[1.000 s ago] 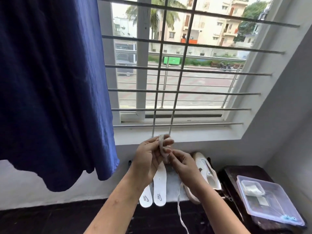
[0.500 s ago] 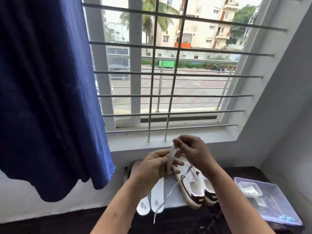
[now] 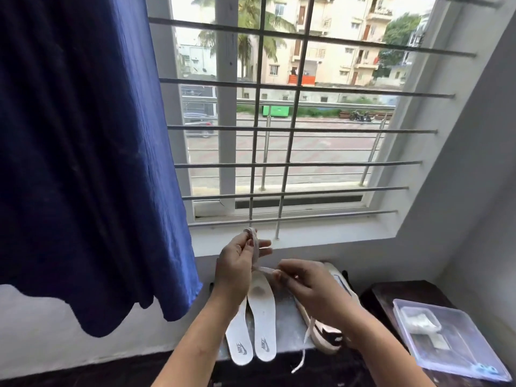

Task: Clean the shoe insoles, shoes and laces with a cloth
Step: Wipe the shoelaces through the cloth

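A deep blue curtain hangs over the left of the frame, its hem falling below the white sill of a barred window that looks out on a street and pale apartment blocks. In front of the sill, a person's left hand is raised with a pale, flat lace looped over its upper fingers and held against them by the thumb. A short stretch of the lace runs from there across to the right hand, which sits a little lower and pinches it between thumb and fingertips, the other fingers curled in. A loose end of the lace dangles below the right wrist, past the edge of the grey surface underneath. On that surface, directly beneath the left forearm, two white insoles lie side by side, touching, with their printed heels toward the camera. Just right of them, a white shoe with a dark trim rests on the same surface, largely hidden by the right hand and forearm; whether a second shoe lies behind it cannot be told. Farther right, a dark wooden stand carries a clear plastic box holding a white bundle, possibly cloth.
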The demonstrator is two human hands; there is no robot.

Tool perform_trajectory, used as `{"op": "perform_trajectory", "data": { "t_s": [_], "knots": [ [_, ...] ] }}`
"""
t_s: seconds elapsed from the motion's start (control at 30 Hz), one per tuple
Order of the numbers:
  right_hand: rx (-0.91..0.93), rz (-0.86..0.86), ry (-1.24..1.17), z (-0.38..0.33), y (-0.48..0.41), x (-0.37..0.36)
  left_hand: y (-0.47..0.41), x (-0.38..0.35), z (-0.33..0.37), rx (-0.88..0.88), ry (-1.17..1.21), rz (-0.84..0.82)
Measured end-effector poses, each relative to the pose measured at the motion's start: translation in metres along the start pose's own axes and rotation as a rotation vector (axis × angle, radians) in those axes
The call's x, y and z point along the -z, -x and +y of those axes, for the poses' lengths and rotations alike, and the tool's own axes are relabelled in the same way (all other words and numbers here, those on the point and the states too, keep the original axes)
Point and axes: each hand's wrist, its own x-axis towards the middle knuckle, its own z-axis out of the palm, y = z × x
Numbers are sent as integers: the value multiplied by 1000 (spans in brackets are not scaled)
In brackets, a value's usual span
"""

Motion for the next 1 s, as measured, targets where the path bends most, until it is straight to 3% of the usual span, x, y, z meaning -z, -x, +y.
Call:
{"op": "perform_trajectory", "data": {
  "t_s": [0.1,0.2,0.3,0.37,0.5,0.6,0.7,0.83,0.9,1.0],
  "knots": [
    [68,123,94,-5,-15,24,1,2,-5,-2,-195,-193],
    [80,254,41,2,-30,36,8,-4,4,97,-3,-427],
    [-13,311,-191,18,-35,28,9,-5,21,151,256,-552],
    [-50,293,-308,25,-34,14,9,-4,29,149,396,-508],
    [-83,190,-250,20,-20,-14,6,-4,24,141,589,-249],
    [-40,36,-34,14,-6,-28,2,0,13,110,483,-68],
    [26,-47,126,8,-2,-22,-1,8,1,56,122,24],
    [119,-89,160,-14,-12,7,2,20,-20,-51,-514,-82],
    [146,-103,187,-18,-25,21,10,15,-22,0,-489,-236],
    [139,-14,124,-9,-40,33,22,4,-11,162,-147,-400]
  ]
}}
